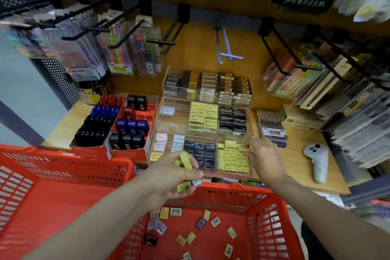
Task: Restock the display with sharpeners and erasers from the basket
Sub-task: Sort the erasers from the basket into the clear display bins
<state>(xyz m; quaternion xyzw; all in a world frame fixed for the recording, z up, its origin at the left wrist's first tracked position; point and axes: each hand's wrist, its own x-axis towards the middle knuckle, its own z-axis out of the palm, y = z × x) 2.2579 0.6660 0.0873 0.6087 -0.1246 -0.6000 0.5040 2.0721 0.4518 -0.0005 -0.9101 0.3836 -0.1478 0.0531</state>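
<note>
Yellow erasers in left hand: several small boxed erasers (185, 161) clutched in the curled fingers of the left hand (173, 177), above the basket's far rim.
Right hand: right hand (263, 154) pinches one yellow eraser (244, 148) at the yellow compartment of the clear display tray (160, 157).
Red basket: basket (272, 213) below the hands, loose erasers (211, 228) scattered on its floor.
Sharpeners: sharpeners (114, 124) in red cartons left of the tray.

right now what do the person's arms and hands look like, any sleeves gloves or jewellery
Both forearms are bare all the way to the frame edge, with no sleeves showing. The left hand and the right hand wear no gloves, and no rings, watch or wristband can be seen on them. A dark piece of clothing shows at the lower right edge, under the right arm.
</note>
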